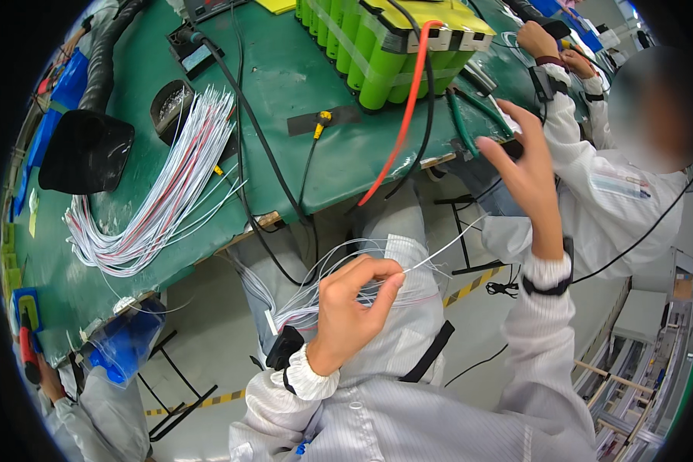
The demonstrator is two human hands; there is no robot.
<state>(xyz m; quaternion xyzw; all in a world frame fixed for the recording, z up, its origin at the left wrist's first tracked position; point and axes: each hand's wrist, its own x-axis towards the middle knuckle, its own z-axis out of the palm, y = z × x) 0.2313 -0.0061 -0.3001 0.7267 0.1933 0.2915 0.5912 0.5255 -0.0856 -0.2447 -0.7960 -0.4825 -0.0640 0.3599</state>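
Note:
My left hand is closed over my lap, thumb and forefinger pinching a thin white wire. The wire's free end points up and right, toward my right wrist. Under and around that hand, a bundle of thin white and pink wires lies across my lap. My right hand is raised at the table's edge, thumb and fingers spread, with nothing seen in it. Nearest to its fingertips are green-handled pliers on the table; their far end is partly hidden.
A green battery pack with a red cable stands on the green table. To the left are a large wire bundle, a black fume nozzle, a small bowl and a soldering-iron stand. A co-worker sits at right.

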